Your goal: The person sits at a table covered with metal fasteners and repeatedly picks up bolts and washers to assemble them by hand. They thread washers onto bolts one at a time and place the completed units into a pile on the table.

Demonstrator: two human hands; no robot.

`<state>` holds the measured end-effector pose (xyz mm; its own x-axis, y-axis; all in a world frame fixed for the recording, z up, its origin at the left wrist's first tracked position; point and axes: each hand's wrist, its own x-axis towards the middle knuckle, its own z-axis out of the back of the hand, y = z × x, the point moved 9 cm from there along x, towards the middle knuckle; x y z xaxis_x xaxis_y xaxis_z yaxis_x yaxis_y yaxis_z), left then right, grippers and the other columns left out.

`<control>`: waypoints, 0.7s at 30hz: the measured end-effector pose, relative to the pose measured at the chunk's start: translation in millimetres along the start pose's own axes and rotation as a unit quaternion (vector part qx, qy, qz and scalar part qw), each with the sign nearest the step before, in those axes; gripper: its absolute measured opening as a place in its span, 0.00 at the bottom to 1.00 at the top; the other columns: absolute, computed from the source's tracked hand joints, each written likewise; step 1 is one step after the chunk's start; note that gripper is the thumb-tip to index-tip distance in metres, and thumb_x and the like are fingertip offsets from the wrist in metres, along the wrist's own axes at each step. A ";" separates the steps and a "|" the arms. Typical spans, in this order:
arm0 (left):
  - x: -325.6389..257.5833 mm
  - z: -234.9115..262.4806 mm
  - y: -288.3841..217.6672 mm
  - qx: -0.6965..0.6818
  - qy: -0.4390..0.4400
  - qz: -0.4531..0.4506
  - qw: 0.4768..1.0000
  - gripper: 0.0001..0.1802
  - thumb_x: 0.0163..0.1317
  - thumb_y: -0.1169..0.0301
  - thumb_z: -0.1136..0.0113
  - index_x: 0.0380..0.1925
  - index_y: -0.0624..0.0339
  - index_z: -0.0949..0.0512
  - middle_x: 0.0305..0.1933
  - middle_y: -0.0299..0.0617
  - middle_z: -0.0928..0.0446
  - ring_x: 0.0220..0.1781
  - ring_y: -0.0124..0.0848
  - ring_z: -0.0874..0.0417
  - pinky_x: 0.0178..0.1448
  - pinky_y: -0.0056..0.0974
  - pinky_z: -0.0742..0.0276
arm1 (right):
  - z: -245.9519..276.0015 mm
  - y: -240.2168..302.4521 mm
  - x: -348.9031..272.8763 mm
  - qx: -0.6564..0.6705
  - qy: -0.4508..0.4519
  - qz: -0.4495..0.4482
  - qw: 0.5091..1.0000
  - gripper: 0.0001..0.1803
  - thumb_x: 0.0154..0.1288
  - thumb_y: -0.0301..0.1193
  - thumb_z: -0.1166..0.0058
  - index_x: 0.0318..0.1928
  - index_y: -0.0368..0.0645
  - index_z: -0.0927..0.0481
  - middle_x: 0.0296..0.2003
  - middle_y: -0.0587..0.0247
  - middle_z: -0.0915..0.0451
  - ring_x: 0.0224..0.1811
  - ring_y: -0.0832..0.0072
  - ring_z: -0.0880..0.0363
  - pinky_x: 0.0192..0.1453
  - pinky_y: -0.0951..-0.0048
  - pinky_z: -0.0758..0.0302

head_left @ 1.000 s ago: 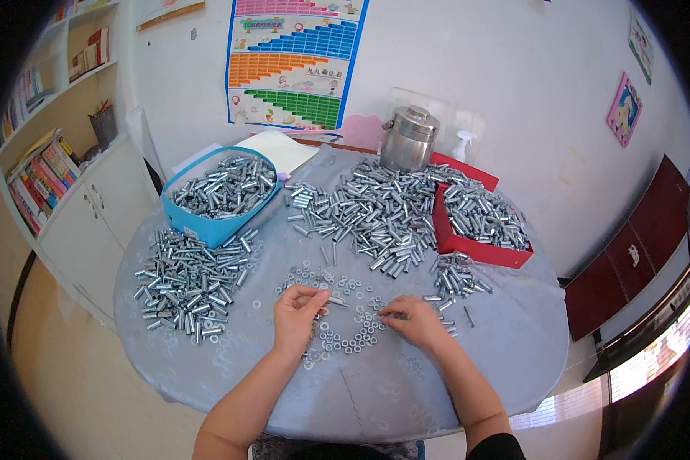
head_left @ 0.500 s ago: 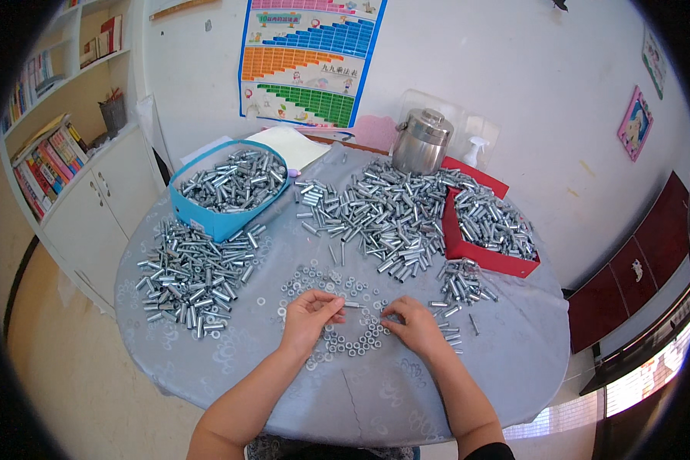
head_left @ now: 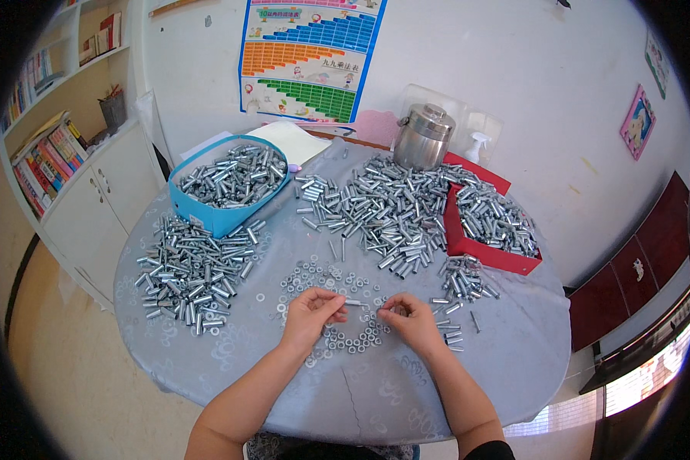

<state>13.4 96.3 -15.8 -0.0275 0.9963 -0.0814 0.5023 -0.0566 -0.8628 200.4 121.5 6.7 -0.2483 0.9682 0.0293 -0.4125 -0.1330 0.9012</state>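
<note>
The round counter point(head_left: 207, 360), under a grey patterned cloth, carries everything within arm's reach, which seems the reason for the layout: stock in heaps around the far edge, working space near the person. The largest heap of metal sleeves point(head_left: 383, 211) lies loose across the middle. A second loose pile point(head_left: 192, 272) sits to the left. Behind it the blue box point(head_left: 226, 218) is filled with more of the same, and at the right a red tray point(head_left: 483, 253) holds another lot (its low wall keeps them from rolling off). A steel canister point(head_left: 424, 136) stands at the back, out of the way.

Nearest the person, a scatter of small nuts and washers point(head_left: 337, 280) lies flat between the heaps and the hands. The left hand point(head_left: 310, 314) is curled, fingertips pinched on one end of a small bolt point(head_left: 354, 303), held level just above the counter. The right hand point(head_left: 410, 320) is likewise nearly closed, fingertips meeting at the bolt's other end; whether it holds a nut there is too small to tell.
</note>
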 end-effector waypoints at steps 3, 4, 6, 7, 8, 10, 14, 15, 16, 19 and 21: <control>-0.7 -3.5 1.3 -0.001 0.012 0.009 1.000 0.06 0.56 0.74 0.41 0.32 0.65 0.26 0.28 0.43 0.22 0.30 0.28 0.20 0.35 0.32 0.21 | -4.4 -5.0 0.1 0.217 -0.003 -0.022 0.976 0.06 0.54 0.24 0.41 0.33 0.40 0.24 0.28 0.69 0.23 0.30 0.84 0.28 0.35 0.82 0.32; -0.9 -4.4 2.1 -0.001 0.016 0.013 1.000 0.06 0.56 0.74 0.41 0.32 0.65 0.26 0.28 0.44 0.22 0.30 0.28 0.20 0.35 0.32 0.21 | -6.1 -2.7 0.1 0.260 -0.001 -0.016 0.965 0.06 0.55 0.23 0.42 0.34 0.39 0.24 0.29 0.70 0.23 0.31 0.85 0.28 0.35 0.83 0.32; -2.2 -6.9 4.3 -0.009 0.029 0.027 0.999 0.07 0.56 0.74 0.41 0.32 0.66 0.26 0.28 0.44 0.22 0.30 0.29 0.20 0.35 0.32 0.20 | -13.1 -4.9 -0.6 0.293 0.007 -0.028 0.956 0.06 0.55 0.23 0.42 0.34 0.39 0.24 0.29 0.69 0.23 0.32 0.85 0.28 0.36 0.84 0.32; -2.6 -8.2 5.6 -0.014 0.036 0.034 0.999 0.07 0.56 0.74 0.41 0.32 0.66 0.26 0.28 0.44 0.22 0.29 0.29 0.20 0.36 0.33 0.20 | -15.5 -6.0 -1.0 0.309 0.011 -0.035 0.950 0.06 0.55 0.23 0.42 0.35 0.39 0.24 0.29 0.69 0.23 0.32 0.85 0.27 0.37 0.84 0.32; -2.5 -7.3 7.7 -0.020 0.037 0.038 0.998 0.07 0.57 0.74 0.41 0.32 0.66 0.26 0.29 0.44 0.23 0.30 0.29 0.21 0.36 0.33 0.20 | -16.7 -6.4 -1.4 0.312 0.011 -0.039 0.949 0.06 0.55 0.23 0.43 0.35 0.39 0.24 0.29 0.69 0.23 0.31 0.84 0.28 0.37 0.84 0.33; -1.2 -5.4 12.6 -0.033 0.039 0.045 0.998 0.07 0.57 0.74 0.42 0.32 0.66 0.26 0.29 0.44 0.23 0.30 0.29 0.21 0.37 0.34 0.19 | -18.2 -6.8 -2.1 0.317 0.012 -0.047 0.947 0.06 0.55 0.23 0.43 0.35 0.40 0.24 0.30 0.69 0.23 0.31 0.84 0.28 0.37 0.83 0.33; -3.0 -7.4 14.0 -0.042 0.037 0.064 0.996 0.05 0.57 0.74 0.42 0.31 0.63 0.26 0.29 0.43 0.23 0.31 0.30 0.21 0.38 0.38 0.19 | -17.8 -11.4 -2.7 0.332 0.007 -0.055 0.942 0.07 0.55 0.24 0.43 0.35 0.40 0.24 0.30 0.69 0.23 0.30 0.84 0.29 0.36 0.83 0.33; -2.8 -7.2 14.5 -0.043 0.038 0.064 0.996 0.05 0.57 0.74 0.42 0.31 0.63 0.26 0.29 0.43 0.23 0.31 0.30 0.21 0.38 0.38 0.19 | -18.0 -9.9 -2.7 0.338 0.009 -0.053 0.940 0.07 0.55 0.24 0.43 0.35 0.40 0.24 0.30 0.69 0.23 0.30 0.84 0.29 0.36 0.83 0.33; -2.6 -7.1 15.0 -0.045 0.038 0.064 0.996 0.05 0.57 0.74 0.42 0.31 0.63 0.26 0.29 0.43 0.23 0.31 0.31 0.21 0.38 0.38 0.19 | -18.3 -8.9 -2.6 0.344 0.011 -0.050 0.937 0.07 0.55 0.24 0.42 0.35 0.40 0.23 0.29 0.69 0.23 0.30 0.84 0.29 0.36 0.83 0.33; -2.7 -5.3 15.2 -0.050 0.029 0.065 0.996 0.05 0.57 0.74 0.42 0.31 0.63 0.26 0.29 0.43 0.23 0.31 0.31 0.21 0.38 0.38 0.19 | -10.4 -11.2 -0.4 0.367 -0.014 -0.032 0.929 0.07 0.55 0.25 0.42 0.35 0.40 0.23 0.29 0.70 0.23 0.31 0.84 0.29 0.36 0.82 0.33; -2.7 -7.5 14.6 -0.048 0.036 0.063 0.996 0.04 0.57 0.74 0.42 0.30 0.63 0.26 0.29 0.43 0.23 0.31 0.31 0.21 0.38 0.38 0.19 | -13.7 -9.4 -2.1 0.339 -0.003 -0.032 0.940 0.07 0.55 0.25 0.42 0.35 0.40 0.23 0.29 0.70 0.23 0.31 0.84 0.29 0.37 0.82 0.33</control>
<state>27.3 93.3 -24.4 0.1023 0.9838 -0.1470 0.5778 -0.1790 -0.7963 192.8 117.8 -7.7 -0.2365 0.9711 -0.0332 0.2282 0.0887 0.9696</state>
